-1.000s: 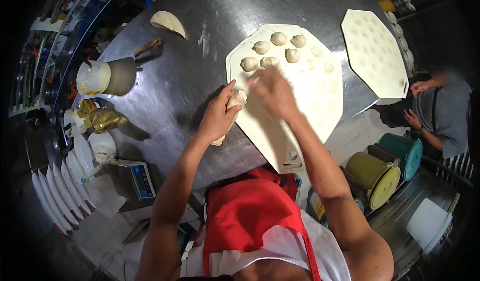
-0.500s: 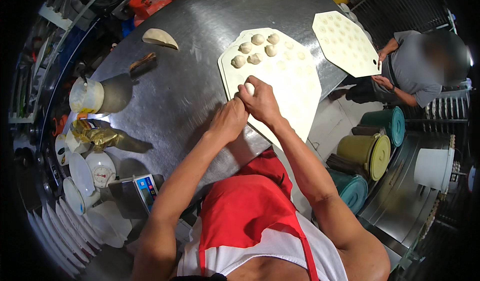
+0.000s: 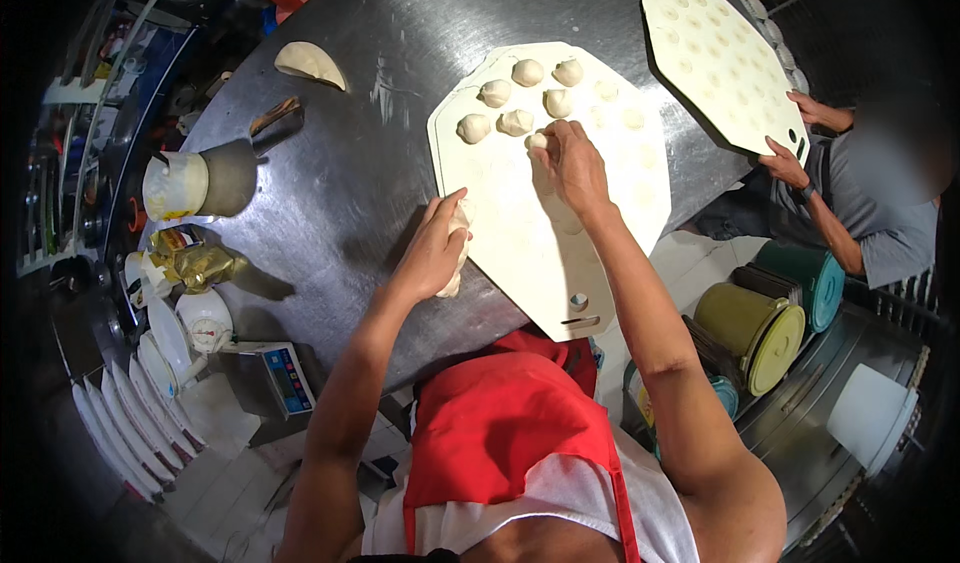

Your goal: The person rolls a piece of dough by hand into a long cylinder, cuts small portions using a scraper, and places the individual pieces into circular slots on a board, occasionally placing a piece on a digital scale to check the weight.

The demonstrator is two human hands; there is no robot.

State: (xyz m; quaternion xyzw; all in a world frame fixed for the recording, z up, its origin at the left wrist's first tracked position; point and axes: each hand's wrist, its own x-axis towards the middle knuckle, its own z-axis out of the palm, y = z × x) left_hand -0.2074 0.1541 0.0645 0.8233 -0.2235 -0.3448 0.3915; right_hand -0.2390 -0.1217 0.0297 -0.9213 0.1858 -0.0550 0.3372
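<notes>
A pale octagonal board (image 3: 500, 225) lies on the steel table, with several dough balls (image 3: 527, 73) on its far half. Over the board, my right hand (image 3: 578, 171) pinches a small dough ball (image 3: 536, 143) between thumb and fingers, just nearer than the other balls. Beside the board's left edge, my left hand (image 3: 432, 248) is closed round a lump of dough (image 3: 457, 253). Part of that lump shows past the fingers; the rest is hidden by the hand.
A half-moon scraper-like piece (image 3: 311, 64), a wooden-handled tool (image 3: 275, 115), a white tub (image 3: 175, 185) and gold foil packaging (image 3: 195, 263) stand on the left of the steel table (image 3: 340, 203). At right a co-worker (image 3: 850, 183) grips a second octagonal board (image 3: 722, 68). Lidded buckets (image 3: 775, 353) stand below.
My hands have parted: the right moved away over the board with a dough ball, the left drew back left with the dough lump. The co-worker's board has shifted right in view.
</notes>
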